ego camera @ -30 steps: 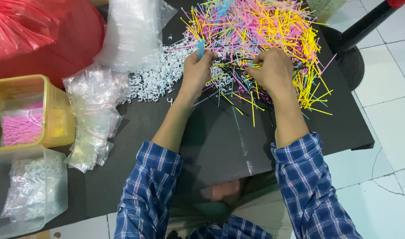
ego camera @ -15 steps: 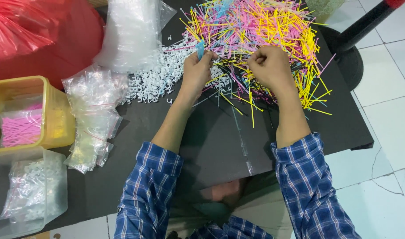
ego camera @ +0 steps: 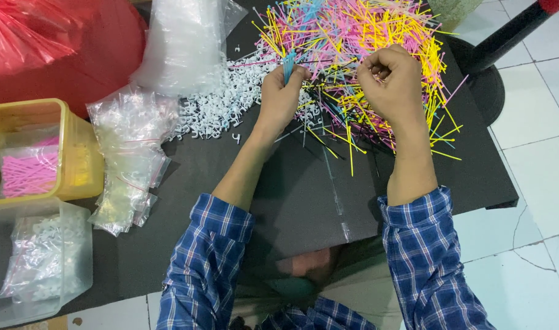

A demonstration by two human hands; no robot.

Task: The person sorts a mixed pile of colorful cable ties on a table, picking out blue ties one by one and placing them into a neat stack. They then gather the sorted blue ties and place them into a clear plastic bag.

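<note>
From the head view, the left hand [ego camera: 281, 91] is closed around a small bunch of blue sticks [ego camera: 288, 63] held upright, their tips poking above the fist. The right hand [ego camera: 390, 78] is curled with fingertips pinched together over the heap of thin coloured sticks [ego camera: 359, 36], which lies at the far side of the black table [ego camera: 304, 208]; whether it grips a single stick I cannot tell, since the fingers hide it.

To sort well here, it seems best to keep the bunch in the left hand square and tight so that no stick slips out, and to pull each stick from the heap along its own length, as the pink, yellow and blue ones cross each other and would drag neighbours along if lifted sideways.

Around the work: a scatter of small white plastic clips [ego camera: 221, 107] lies just left of the left hand, touching the heap's edge. A large clear bag [ego camera: 182, 46] sits beyond them, and a pile of small clear bags [ego camera: 130, 156] lies near the left forearm. At the left edge stand a yellow tub [ego camera: 78, 156] holding pink sticks and a clear tub [ego camera: 78, 269] with bagged clips; a red bag [ego camera: 53, 43] fills the corner. Loose sticks stray toward the table's right edge and could roll off.
</note>
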